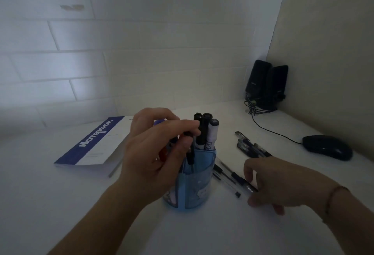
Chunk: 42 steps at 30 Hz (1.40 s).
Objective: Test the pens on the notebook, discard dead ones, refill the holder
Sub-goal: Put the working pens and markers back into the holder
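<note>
A blue pen holder [199, 182] stands on the white desk in front of me, with black markers [204, 131] upright in it. My left hand [155, 153] is over the holder and grips several pens by their upper ends. To the right, my right hand [269, 182] curls round a dark pen [245, 184] lying on the desk. More loose pens [250, 147] lie behind that hand, and thin ones [224, 176] lie beside the holder. A closed blue and white notebook [95, 145] lies at the left.
A black mouse [327, 147] sits at the right, its cable running back to two black speakers [265, 82] in the corner. A tiled wall stands close behind the desk [60, 194].
</note>
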Motion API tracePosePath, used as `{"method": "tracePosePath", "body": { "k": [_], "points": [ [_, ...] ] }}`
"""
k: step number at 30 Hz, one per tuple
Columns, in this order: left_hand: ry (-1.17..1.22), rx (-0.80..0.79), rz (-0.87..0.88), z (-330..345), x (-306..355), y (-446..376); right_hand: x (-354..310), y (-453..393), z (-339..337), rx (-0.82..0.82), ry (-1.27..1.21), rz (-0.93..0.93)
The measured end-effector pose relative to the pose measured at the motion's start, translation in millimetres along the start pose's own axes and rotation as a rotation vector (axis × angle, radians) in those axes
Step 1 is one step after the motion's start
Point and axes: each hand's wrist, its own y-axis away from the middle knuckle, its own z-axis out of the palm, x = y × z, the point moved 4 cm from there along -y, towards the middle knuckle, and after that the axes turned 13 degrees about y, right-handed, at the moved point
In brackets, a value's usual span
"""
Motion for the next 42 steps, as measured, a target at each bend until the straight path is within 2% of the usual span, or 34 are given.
{"method": "tracePosePath", "body": {
  "k": [3, 7, 10, 12, 14, 17, 18, 20, 21, 23, 27, 29, 31, 35, 39, 40, 42],
  "points": [
    [0.072, 0.02, -0.014, 0, 2, -1, -1, 1, -2, 0.043, 0.033, 0.022],
    [0.035, 0.044, -0.016, 0, 4, -3, -1, -3, -1, 0.058, 0.143, 0.016],
    [0.022, 0.034, -0.043, 2, 2, -1, 6, -2, -2, 0.02, 0.099, -0.008],
    [0.0, 0.015, -0.05, 3, 2, 0, 14, 2, -8, 0.062, 0.011, 0.006],
    [-0.021, -0.001, -0.061, 4, 1, -1, 23, 12, -24, 0.222, -0.144, 0.053],
    [-0.03, -0.01, -0.072, 4, 2, -2, 29, 40, -64, 0.776, -0.39, 0.055],
    [-0.026, -0.003, -0.084, 4, 2, -2, 27, 53, -75, 0.938, -0.561, -0.032],
    [0.03, 0.032, -0.142, 3, 2, -2, 13, 73, -90, 1.066, -0.902, -0.319],
    [0.064, 0.046, -0.172, 4, 2, -3, 4, 81, -92, 1.071, -0.988, -0.44],
    [0.068, 0.052, -0.199, 5, 3, -3, -19, 91, -93, 1.076, -0.974, -0.565],
    [0.106, 0.059, -0.199, 5, -1, -1, -66, 89, -84, 1.113, -0.672, -0.555],
    [0.164, 0.057, -0.183, 4, -2, -1, -82, 71, -75, 1.027, -0.533, -0.508],
    [0.187, 0.017, -0.156, 3, -1, -2, -91, 52, -64, 0.878, -0.56, -0.514],
    [0.119, -0.064, -0.124, 2, -1, -2, -82, 43, -56, 0.929, -0.58, -0.532],
    [0.003, -0.121, -0.07, 1, -5, -2, -59, 36, -49, 0.818, -0.778, -0.558],
    [0.011, -0.13, -0.077, 1, -6, -2, -56, 34, -47, 0.878, -0.737, -0.54],
    [0.049, -0.138, -0.097, 1, -5, -4, -60, 34, -47, 1.047, -0.416, -0.513]
  ]
}}
